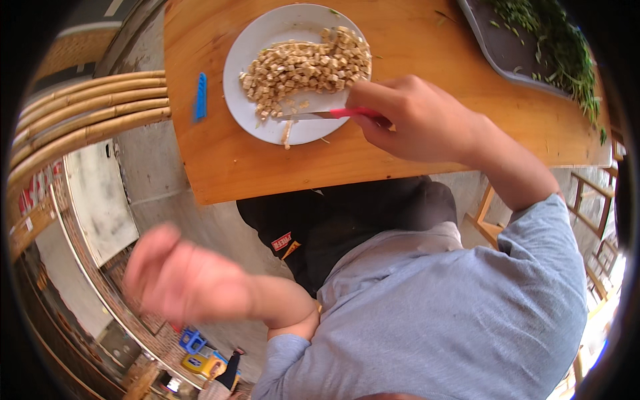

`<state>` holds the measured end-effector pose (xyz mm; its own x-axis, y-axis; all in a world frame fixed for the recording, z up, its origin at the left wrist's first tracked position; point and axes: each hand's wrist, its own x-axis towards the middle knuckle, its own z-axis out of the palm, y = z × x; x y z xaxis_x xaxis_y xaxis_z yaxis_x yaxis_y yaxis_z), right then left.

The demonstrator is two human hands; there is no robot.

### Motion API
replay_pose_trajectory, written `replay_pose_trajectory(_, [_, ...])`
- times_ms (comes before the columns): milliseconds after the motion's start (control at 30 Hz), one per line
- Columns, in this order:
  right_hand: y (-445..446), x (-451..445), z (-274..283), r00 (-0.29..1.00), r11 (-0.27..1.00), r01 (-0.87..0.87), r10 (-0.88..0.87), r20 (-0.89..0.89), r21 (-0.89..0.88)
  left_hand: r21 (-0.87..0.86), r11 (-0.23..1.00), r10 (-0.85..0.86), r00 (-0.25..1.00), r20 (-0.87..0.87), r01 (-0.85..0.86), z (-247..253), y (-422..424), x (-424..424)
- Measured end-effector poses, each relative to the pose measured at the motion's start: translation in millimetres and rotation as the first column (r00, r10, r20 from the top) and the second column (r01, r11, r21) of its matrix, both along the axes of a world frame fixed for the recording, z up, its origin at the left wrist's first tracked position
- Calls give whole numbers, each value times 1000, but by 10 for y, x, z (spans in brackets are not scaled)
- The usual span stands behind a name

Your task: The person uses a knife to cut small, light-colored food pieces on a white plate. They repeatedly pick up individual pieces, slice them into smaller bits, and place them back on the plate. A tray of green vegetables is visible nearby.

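Observation:
My right hand (415, 117) grips the red handle of a small knife (312, 116), whose blade lies low over the near part of a white plate (295, 31). Small tan cubes of food (310, 67), perhaps tempeh or tofu, are heaped across the plate. A thin tan strip (286, 134) sits by the plate's near rim, close to the blade. My left hand (185, 280) is raised away from the table on the left, blurred by motion. Its palm shows and nothing is seen in it, though the blur hides how the fingers stand.
The plate rests on a wooden table (430, 40). A blue plastic piece (200, 97), perhaps a knife sheath, lies left of it. At the right, a grey tray (505, 55) holds chopped green leaves (565, 50), some hanging over its edge. A bamboo bench (95, 100) adjoins the table's left side.

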<state>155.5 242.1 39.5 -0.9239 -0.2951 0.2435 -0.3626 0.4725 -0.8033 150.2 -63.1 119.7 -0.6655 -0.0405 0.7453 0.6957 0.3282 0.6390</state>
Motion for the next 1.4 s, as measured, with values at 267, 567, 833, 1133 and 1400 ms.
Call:
replay_pose_trajectory(267, [-102,127,-43,1000,993,27,-27,1,115,-556,830,212,901,379,39,-742,302,-231])
replay_pose_trajectory(567, [-105,188,-18,999,989,-39,38,11,145,-560,826,201,896,396,62,-948,410,-326])
replay_pose_trajectory(833, [-104,168,-43,997,981,-72,69,23,178,-554,830,217,879,424,62,-930,486,-352])
replay_pose_trajectory(1133, [0,127,1,1000,970,-6,2,15,243,-521,852,210,872,442,59,-952,446,-344])
replay_pose_trajectory(1400, [-26,121,4,1000,992,9,-5,-26,124,-519,854,216,880,423,40,-978,442,-340])
